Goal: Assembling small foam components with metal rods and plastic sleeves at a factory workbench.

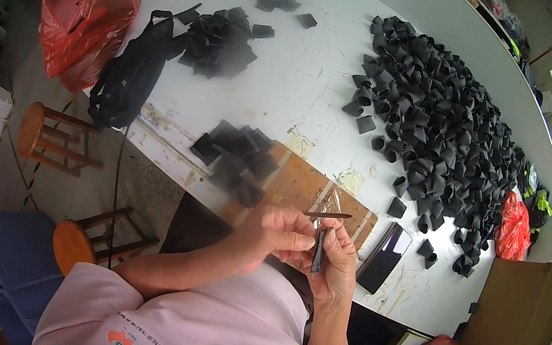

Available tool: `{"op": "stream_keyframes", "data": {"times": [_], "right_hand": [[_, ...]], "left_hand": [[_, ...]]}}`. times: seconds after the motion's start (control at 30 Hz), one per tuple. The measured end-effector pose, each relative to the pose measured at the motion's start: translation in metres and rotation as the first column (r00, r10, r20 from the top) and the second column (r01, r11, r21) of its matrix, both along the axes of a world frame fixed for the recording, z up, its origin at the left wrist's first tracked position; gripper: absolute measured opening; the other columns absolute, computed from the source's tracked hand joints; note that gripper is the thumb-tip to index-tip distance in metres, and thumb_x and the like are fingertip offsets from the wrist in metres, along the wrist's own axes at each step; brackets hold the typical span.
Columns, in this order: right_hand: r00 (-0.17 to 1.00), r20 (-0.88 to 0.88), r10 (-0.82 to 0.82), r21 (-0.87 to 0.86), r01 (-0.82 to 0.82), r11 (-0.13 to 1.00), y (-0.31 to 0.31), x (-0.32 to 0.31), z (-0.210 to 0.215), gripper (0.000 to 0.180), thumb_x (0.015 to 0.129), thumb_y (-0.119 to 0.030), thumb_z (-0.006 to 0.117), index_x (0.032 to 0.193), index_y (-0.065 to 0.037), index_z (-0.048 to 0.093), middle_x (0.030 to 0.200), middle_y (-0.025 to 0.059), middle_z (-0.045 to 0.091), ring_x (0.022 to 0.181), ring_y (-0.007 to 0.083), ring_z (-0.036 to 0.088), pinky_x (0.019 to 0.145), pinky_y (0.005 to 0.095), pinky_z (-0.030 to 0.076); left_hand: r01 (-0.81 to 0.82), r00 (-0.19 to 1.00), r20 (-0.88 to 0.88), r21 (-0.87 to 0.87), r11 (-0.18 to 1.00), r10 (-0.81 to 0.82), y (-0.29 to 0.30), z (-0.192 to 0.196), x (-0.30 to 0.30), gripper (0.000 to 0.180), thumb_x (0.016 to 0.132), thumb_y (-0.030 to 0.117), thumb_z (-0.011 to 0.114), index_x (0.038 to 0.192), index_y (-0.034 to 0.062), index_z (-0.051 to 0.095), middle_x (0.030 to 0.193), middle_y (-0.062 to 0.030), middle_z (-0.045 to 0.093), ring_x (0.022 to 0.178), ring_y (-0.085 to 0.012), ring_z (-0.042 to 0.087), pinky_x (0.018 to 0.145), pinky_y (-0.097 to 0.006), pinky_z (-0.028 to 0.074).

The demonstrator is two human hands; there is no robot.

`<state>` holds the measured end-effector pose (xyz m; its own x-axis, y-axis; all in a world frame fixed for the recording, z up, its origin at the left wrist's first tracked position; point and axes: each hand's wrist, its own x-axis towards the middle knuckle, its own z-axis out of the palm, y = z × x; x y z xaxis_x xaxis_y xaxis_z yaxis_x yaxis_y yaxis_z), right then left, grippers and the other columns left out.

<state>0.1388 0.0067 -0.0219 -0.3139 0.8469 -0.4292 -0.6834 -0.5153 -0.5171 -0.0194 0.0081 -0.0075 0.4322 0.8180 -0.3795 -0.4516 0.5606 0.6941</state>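
Over the near edge of the white bench, my left hand curls with its fingers pinched against a narrow black strip, which stands nearly upright between both palms. My right hand closes around the same strip from the other side, a thin dark tool lying across above my fingertips. A dark phone lies just right of my hands, and beyond it spreads a big heap of black folded pieces.
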Motion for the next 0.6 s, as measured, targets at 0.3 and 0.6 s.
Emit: {"op": "stream_keyframes", "data": {"times": [0.3, 0.6], "right_hand": [[0.986, 0.157, -0.057, 0.054, 0.049, 0.997, 0.003, -0.010, 0.006, 0.020, 0.080, -0.009, 0.063, 0.098, -0.002, 0.055, 0.083, 0.0027, 0.058, 0.067, 0.0104, 0.056, 0.060, 0.0219, 0.047], [0.416, 0.747, -0.518, 0.640, -0.241, 0.729, -0.010, -0.019, 0.017, 0.014, 0.077, -0.012, 0.066, 0.079, 0.000, 0.059, 0.071, 0.0042, 0.050, 0.058, 0.0095, 0.043, 0.051, 0.0220, 0.034]], "left_hand": [[-0.012, 0.996, -0.091, 0.100, 0.995, 0.021, 0.004, -0.004, 0.001, 0.007, 0.078, 0.007, 0.063, 0.082, 0.0022, 0.061, 0.069, -0.0008, 0.059, 0.059, -0.0043, 0.051, 0.050, -0.018, 0.038], [0.068, 0.758, -0.499, 0.701, 0.710, 0.419, -0.001, -0.005, 0.013, 0.007, 0.075, 0.003, 0.065, 0.077, -0.0001, 0.058, 0.069, -0.0050, 0.054, 0.060, -0.0121, 0.051, 0.051, -0.025, 0.040]]}}
